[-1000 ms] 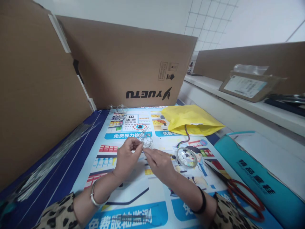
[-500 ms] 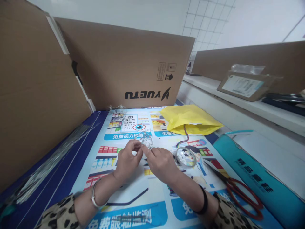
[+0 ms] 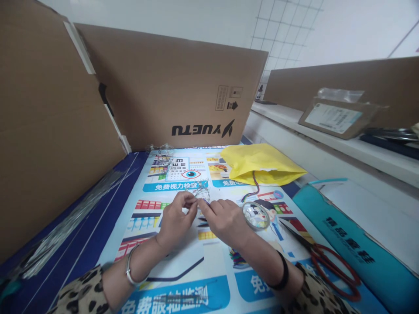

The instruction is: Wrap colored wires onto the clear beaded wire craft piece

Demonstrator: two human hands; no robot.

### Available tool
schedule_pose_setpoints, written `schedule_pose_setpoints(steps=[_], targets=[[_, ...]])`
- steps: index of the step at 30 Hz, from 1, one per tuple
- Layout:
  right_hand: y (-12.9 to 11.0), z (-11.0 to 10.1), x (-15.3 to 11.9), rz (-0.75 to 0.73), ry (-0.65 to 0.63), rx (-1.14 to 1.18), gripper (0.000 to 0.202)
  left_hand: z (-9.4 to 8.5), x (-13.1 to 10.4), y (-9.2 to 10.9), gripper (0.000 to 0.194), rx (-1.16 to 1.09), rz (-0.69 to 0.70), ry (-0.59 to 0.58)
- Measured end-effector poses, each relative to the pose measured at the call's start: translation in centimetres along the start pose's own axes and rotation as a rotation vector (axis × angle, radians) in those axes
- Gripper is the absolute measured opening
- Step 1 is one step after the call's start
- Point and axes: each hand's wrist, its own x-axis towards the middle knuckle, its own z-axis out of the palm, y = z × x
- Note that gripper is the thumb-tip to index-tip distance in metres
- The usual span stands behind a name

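Note:
My left hand (image 3: pixel 176 217) is closed in a pinch at the near edge of a tangle of thin silvery wire with small clear beads (image 3: pixel 201 191). Close against its fingertips, my right hand (image 3: pixel 227 221) is curled shut with the thumb forward. Something small and dark shows at that thumb, too small to name. The tangle sticks out beyond both hands, and its near end is hidden by the fingers. Just right of my right hand lies a round clear dish (image 3: pixel 255 216) with small pieces inside.
A yellow pouch (image 3: pixel 262 163) with coloured cords lies behind the dish. Red-handled scissors (image 3: pixel 335 270) rest at right beside a teal box (image 3: pixel 353 235). Long wires (image 3: pixel 72 218) lie at left. Another beaded wire piece (image 3: pixel 163 155) sits before the cardboard wall (image 3: pixel 170 87).
My right hand has shifted slightly right, and its thumb now sits a little apart from the left fingertips. The left hand is almost still.

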Motion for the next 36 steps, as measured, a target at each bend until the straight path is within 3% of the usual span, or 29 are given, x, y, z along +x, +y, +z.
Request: schedule_pose_setpoints(steps=[8, 13, 18, 25, 36], targets=[[0.3, 0.6, -0.5, 0.074, 0.065, 0.070, 0.023, -0.1, 0.3, 0.1, 0.011, -0.016, -0.048, 0.056], [0.3, 1.6, -0.8, 0.335, 0.123, 0.341, 0.024, 0.0, 0.5, -0.1, 0.013, -0.072, -0.160, 0.029], [0.2, 2.0, -0.7, 0.629, 0.084, 0.651, 0.025, 0.3, 0.7, -0.5, 0.015, -0.201, -0.273, 0.040], [-0.2, 1.7, -0.4, 0.708, 0.081, 0.759, 0.022, 0.5, 0.6, -0.6, 0.016, -0.288, -0.302, 0.029], [-0.9, 1.0, 0.2, 1.012, 0.007, 1.019, 0.012, 0.6, 0.6, -0.4, 0.019, -0.377, -0.364, 0.053]])
